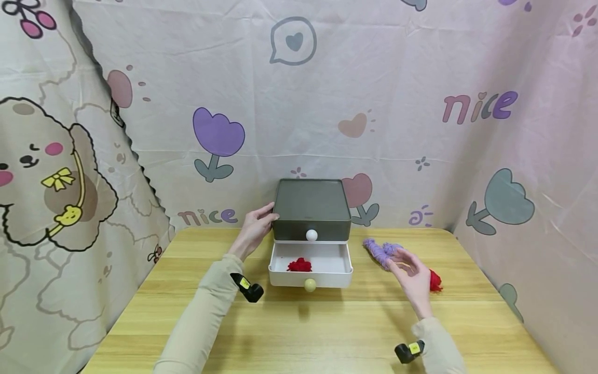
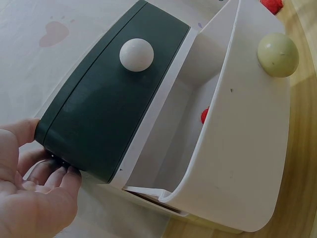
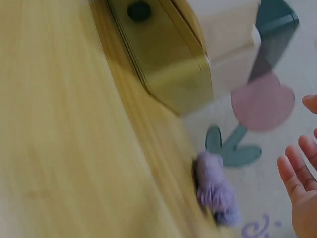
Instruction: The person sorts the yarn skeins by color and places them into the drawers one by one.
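Jutting toward the near side in the head view, a white drawer (image 1: 279, 279) stands out beneath the dark, flat-topped upper section of a small drawer cabinet (image 1: 312, 200). Inside it, left of the middle, lies a fluffy red bundle (image 1: 299, 265). Printed cloth (image 1: 289, 104) hangs beyond the wood-grain table (image 1: 275, 337). Right of the cabinet lies a soft, twisted purple bundle (image 1: 376, 253); nearer and farther right, a second red bundle (image 1: 435, 281) is partly covered by the right hand (image 1: 411, 272). The left arm reaches out long, and the left hand (image 1: 256, 226) meets the cabinet's left side.

In the left wrist view, the upper section is smooth dark green with a round white knob (image 2: 136, 55); the drawer carries a glossy yellow-green knob (image 2: 278, 55). The drawer's front wall hides most of the red bundle within. Thumb and bent fingers grip the cabinet's rounded upper corner.

The right wrist view is blurred. It shows the cabinet's yellow-green lower section (image 3: 173, 59) and the purple bundle on the table near the far edge. The right hand, partly cut off, has its fingers slightly bent and thumb apart, with a gap showing between it and the bundle.
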{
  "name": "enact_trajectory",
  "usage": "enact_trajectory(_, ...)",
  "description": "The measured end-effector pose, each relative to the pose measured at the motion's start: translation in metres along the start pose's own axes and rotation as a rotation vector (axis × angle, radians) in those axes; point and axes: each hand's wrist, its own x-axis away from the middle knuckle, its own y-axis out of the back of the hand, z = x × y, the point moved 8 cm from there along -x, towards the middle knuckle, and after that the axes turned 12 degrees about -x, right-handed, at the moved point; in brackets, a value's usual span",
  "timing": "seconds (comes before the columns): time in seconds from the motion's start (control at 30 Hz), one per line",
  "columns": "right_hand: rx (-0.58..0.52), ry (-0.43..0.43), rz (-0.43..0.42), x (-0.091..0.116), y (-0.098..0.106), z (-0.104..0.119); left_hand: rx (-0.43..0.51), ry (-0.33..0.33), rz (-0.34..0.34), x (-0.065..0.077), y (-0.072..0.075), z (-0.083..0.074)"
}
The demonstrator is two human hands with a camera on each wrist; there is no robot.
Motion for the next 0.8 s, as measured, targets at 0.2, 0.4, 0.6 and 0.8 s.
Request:
enact_trajectory(0.2, 0.066, -0.023, -0.109, -0.002, 0.036, -0.005, 0.007, -0.004, 0.004, 0.001, 0.0, -0.001)
enact_trajectory(0.4, 0.128, -0.022, -0.186, 0.002, 0.057, 0.004, 0.014, -0.004, 0.003, 0.0, 0.0, -0.001)
enact_trajectory(0.6, 0.252, 0.04, -0.26, 0.005, 0.077, 0.007, 0.019, -0.002, 0.0, -0.001, 0.0, 0.0)
enact_trajectory(0.8, 0.392, 0.024, -0.332, 0.005, 0.102, -0.009, 0.0, 0.0, -0.003, -0.001, 0.0, 0.001)
